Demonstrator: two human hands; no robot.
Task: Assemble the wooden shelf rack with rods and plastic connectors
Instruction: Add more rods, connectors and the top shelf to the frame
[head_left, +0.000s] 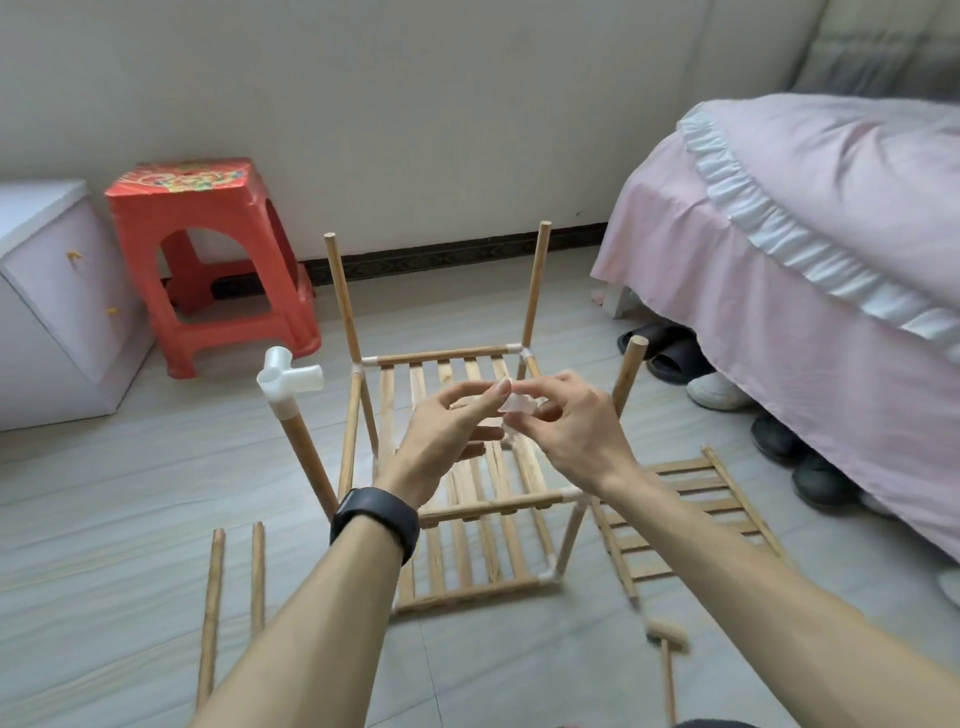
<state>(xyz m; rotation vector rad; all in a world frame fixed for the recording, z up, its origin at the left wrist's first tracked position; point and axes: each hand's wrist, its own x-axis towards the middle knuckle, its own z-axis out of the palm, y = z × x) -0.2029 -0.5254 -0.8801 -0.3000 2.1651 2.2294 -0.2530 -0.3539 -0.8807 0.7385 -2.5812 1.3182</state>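
Both hands pinch one translucent plastic connector (519, 406) above the rack (467, 512)'s middle. The left hand (445, 439) holds it by thumb and forefinger with the rest loose, and the right hand (569, 431) has fingers curled round it. The rack's near-left rod (307, 457) is already capped, while the near-right rod (630, 375) is bare and is probably the next target. Orient the sockets along the rack's edges first, brace the rod, and push straight down its axis. A spare slatted panel (691, 512) lies right of the rack.

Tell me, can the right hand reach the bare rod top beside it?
Probably yes: the rod top stands close beside the right hand with nothing between, though that hand and the left hand pinch a white connector.
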